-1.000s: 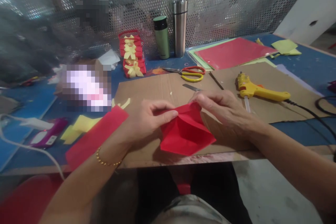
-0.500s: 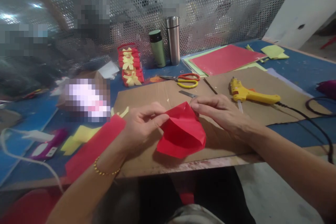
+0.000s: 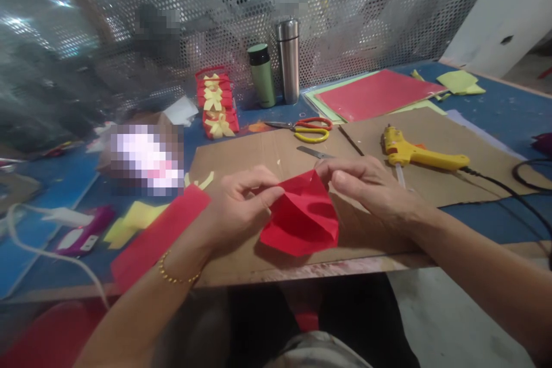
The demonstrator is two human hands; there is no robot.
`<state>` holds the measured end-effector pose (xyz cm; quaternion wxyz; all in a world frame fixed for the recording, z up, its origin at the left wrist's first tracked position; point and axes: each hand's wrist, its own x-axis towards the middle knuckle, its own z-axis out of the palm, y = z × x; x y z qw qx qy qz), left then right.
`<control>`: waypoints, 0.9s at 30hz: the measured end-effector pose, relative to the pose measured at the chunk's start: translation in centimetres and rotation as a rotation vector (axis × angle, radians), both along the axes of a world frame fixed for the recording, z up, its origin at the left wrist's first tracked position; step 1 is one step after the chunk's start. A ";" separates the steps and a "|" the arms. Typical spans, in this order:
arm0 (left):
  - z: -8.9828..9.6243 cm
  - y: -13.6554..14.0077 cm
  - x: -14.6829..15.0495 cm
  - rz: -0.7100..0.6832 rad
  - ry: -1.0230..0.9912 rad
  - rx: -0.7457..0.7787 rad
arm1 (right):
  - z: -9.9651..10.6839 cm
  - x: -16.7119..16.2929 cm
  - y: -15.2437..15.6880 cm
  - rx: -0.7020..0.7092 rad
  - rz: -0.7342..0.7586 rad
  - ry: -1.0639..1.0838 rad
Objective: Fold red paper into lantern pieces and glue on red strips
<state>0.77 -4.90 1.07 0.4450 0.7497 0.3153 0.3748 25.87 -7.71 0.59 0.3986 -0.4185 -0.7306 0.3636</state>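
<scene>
A folded piece of red paper (image 3: 304, 215) is held above the cardboard, its front part spreading out like an open pocket. My left hand (image 3: 250, 198) pinches its left upper edge between thumb and fingers. At the right upper corner, my right hand (image 3: 366, 190) has its thumb lifted away from the paper, while its curled forefinger is close behind the edge. Whether that finger touches the paper is hidden. Just beyond the hands lies a metal blade (image 3: 311, 152), partly covered by the right hand. Scissors (image 3: 308, 128) with one red and one yellow handle lie farther back.
A yellow glue gun (image 3: 405, 150) with a black cord rests on the cardboard (image 3: 245, 155). Behind stand a green bottle (image 3: 262, 77) and a steel flask (image 3: 288, 63). Red pieces with yellow bows (image 3: 218, 106), a red strip (image 3: 159, 241) and red sheets (image 3: 379, 95) lie around.
My right thumb has come away from the paper's corner and moved to the right. My left hand keeps its pinch. The whole view has shifted slightly.
</scene>
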 end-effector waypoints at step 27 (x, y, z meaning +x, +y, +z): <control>0.1 -0.3 0.7 -0.043 0.277 -0.042 | -1.3 -1.5 0.2 0.082 0.030 -0.036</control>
